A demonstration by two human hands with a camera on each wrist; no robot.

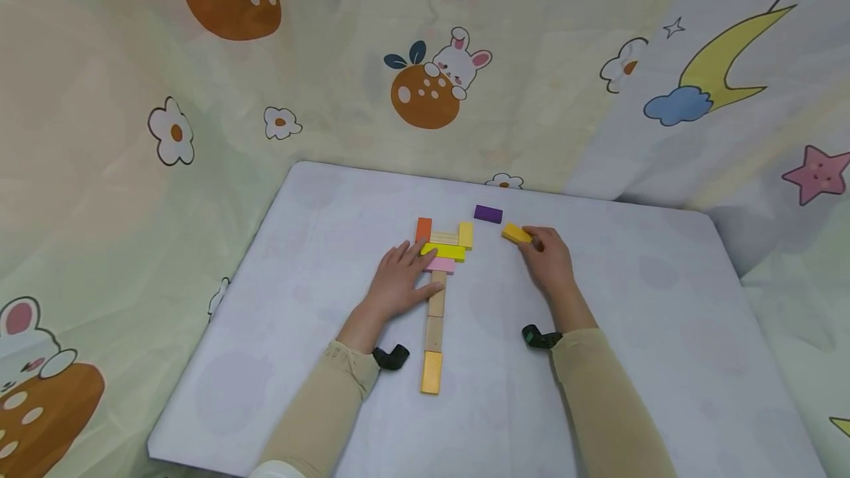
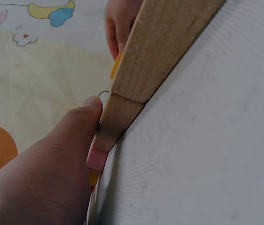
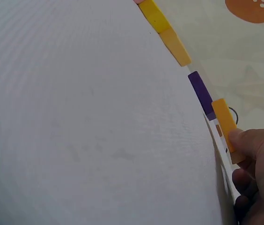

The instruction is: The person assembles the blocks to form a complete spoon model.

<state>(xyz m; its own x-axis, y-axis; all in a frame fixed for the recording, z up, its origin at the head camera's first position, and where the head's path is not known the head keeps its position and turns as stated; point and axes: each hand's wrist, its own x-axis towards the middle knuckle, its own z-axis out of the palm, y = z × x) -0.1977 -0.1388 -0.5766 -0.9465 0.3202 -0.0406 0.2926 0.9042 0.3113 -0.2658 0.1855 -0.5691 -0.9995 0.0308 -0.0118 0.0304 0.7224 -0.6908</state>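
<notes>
My right hand (image 1: 550,258) pinches an orange-yellow wooden block (image 1: 516,233) by one end, near a purple block (image 1: 488,214). In the right wrist view, thumb and fingers grip that block's near end. My left hand (image 1: 398,282) lies spread over the block arrangement, its fingertips on the bright yellow block (image 1: 451,253) and its thumb at a plain wood block (image 1: 436,301). Below the yellow block lies a pink block (image 1: 441,265). Above it stand an orange-red block (image 1: 423,229) and a pale yellow block (image 1: 465,234), with light wood strips (image 1: 443,238) between them.
The column continues toward me with another plain wood block (image 1: 434,334) and a light orange block (image 1: 431,372). All lie on a white table (image 1: 292,205). A patterned cloth (image 1: 544,94) hangs behind the far edge. Dark wrist cameras (image 1: 392,357) sit by both sleeves.
</notes>
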